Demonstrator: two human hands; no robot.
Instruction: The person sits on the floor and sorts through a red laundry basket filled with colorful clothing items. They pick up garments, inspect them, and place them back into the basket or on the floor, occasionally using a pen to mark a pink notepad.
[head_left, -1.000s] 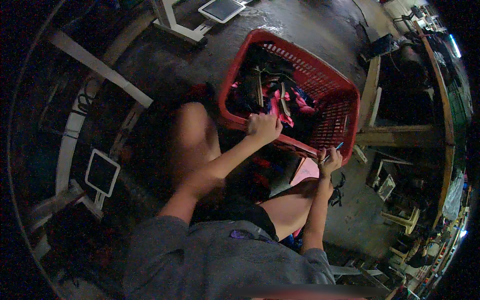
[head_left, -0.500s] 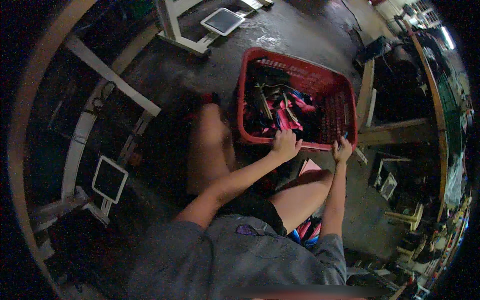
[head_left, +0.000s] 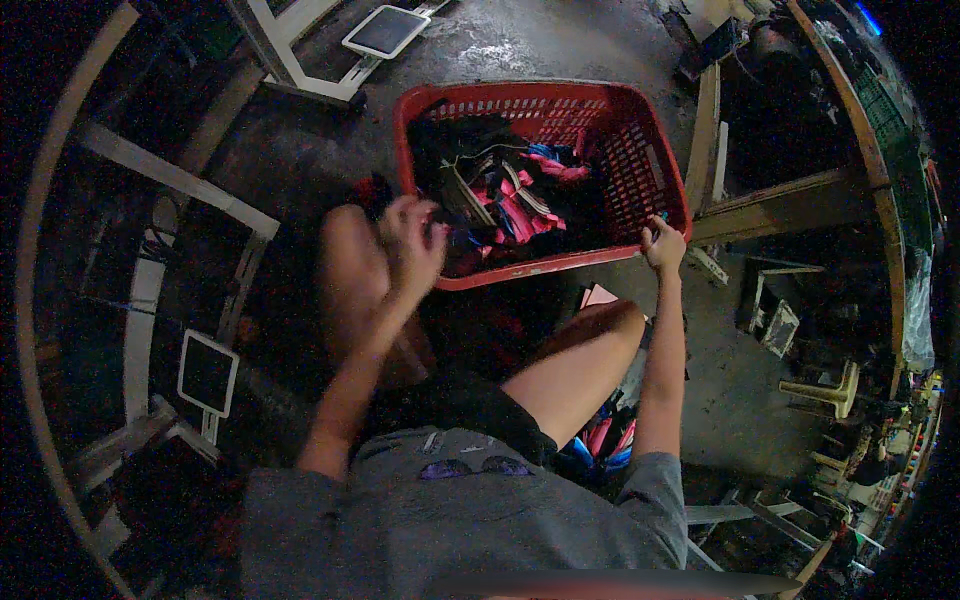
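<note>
A red plastic basket [head_left: 545,268] with slotted walls stands in front of me. In it lies a heap of pink, black and blue strips of cloth [head_left: 515,205], with a pale cord-like edge running through it. My right hand [head_left: 663,245] is closed on the basket's near right corner. A small bluish tip pokes up from its fingers; I cannot make out what it belongs to. Motion blurs my left hand [head_left: 412,243], which is at the near left corner of the basket, beside my left knee. Whether its bent fingers touch the rim is unclear.
More pink and blue cloth [head_left: 605,440] lies beside my right thigh, and pale pink pieces [head_left: 597,296] show beyond that knee. Pale metal frames with foot pedals [head_left: 208,372] stand to my left and at the far left. Wooden beams [head_left: 790,205] and a bench edge line the right.
My left hand has left the middle of the near rim and moved to the near left corner. The basket appears turned and further left in view. My right hand stays on its corner.
</note>
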